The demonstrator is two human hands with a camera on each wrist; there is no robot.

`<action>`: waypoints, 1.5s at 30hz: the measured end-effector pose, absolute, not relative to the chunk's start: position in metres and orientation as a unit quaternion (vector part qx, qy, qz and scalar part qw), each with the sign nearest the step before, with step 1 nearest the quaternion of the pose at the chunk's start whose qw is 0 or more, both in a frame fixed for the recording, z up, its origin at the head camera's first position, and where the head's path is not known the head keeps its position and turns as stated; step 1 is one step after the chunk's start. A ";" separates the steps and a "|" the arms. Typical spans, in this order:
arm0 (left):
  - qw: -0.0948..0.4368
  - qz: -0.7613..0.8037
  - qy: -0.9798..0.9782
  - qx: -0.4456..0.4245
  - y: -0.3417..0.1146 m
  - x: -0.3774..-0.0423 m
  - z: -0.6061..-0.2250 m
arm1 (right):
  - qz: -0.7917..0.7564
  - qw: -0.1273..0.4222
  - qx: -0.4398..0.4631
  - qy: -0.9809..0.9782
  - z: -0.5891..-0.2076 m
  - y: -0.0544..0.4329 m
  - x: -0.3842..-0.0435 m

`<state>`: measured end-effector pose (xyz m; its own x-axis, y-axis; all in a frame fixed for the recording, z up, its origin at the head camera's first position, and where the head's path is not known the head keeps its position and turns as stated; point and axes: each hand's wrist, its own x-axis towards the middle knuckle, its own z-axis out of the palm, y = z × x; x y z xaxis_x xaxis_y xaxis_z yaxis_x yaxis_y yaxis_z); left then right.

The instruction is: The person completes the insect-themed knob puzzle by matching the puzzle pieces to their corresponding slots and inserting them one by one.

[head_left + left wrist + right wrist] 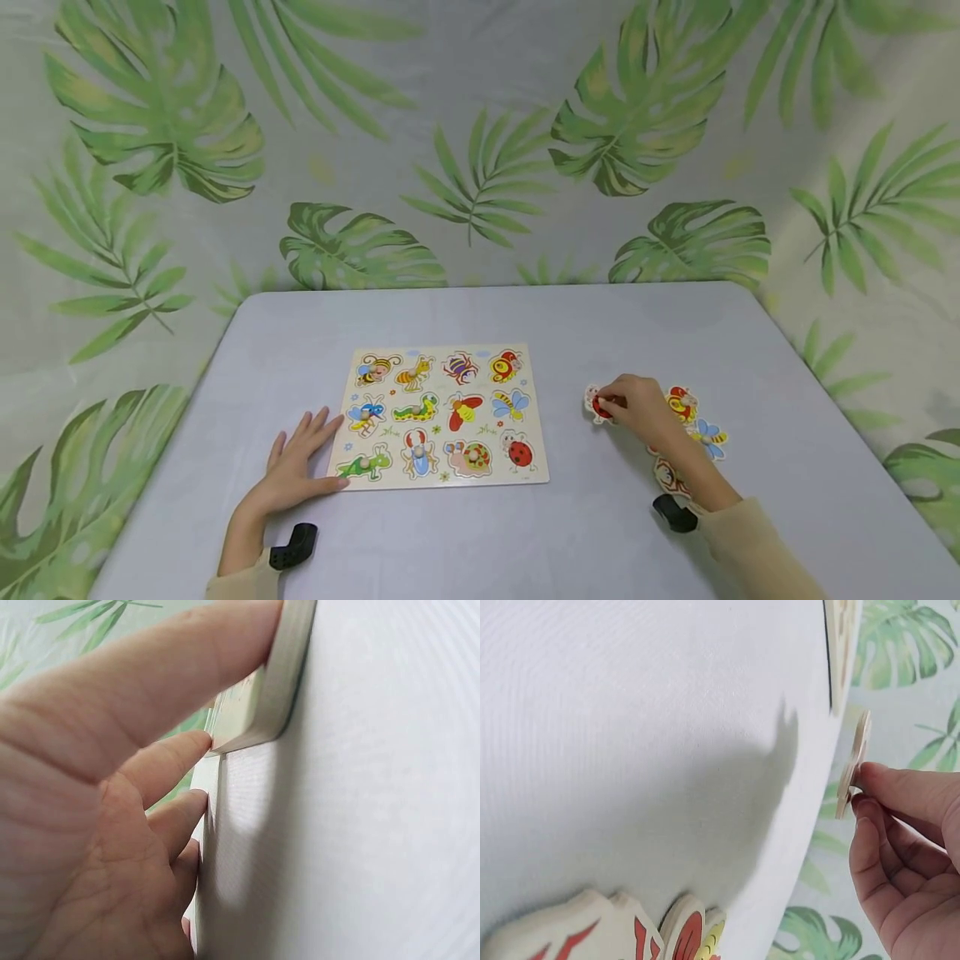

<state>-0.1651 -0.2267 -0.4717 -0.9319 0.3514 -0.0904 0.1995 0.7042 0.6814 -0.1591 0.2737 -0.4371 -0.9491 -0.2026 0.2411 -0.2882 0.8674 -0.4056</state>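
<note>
You're spreading L hand (294, 475) at front L corner of puzzle board (394, 439), pinching ladybug pc (599, 407) w/ R hand (640, 408) over table (592, 525), other pcs (707, 438) lying twd its R edge

Bright, diffuse light casts a soft-edged shadow (727, 799) across the tabletop (667, 682) in the right wrist view.

Plenty of free counter (480, 542) along the near side of the insect puzzle board (442, 408), and another bare strip beyond its far edge! On the board's left, the left grip (296, 467) bars the way, fingertips right at the border. To its right, a lane runs out to the ladybug piece (592, 402) in the right grip (641, 408); farther right, the right forearm (697, 463) and loose bee piece (708, 437) obstruct passage.
</note>
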 end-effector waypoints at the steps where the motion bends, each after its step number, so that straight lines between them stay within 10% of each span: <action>1: 0.108 0.354 0.917 0.150 -0.227 -0.165 -0.472 | 0.224 0.094 0.127 -0.962 -0.438 0.273 -0.159; 45: 0.112 0.348 0.921 0.136 -0.226 -0.167 -0.474 | 0.262 0.037 0.169 -0.949 -0.445 0.215 -0.146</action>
<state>-0.1667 -0.2258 -0.4738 -0.9380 0.3283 -0.1117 0.1726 0.7213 0.6708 -0.1461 0.2155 -0.4450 -0.9398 -0.3022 0.1593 -0.3412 0.8053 -0.4848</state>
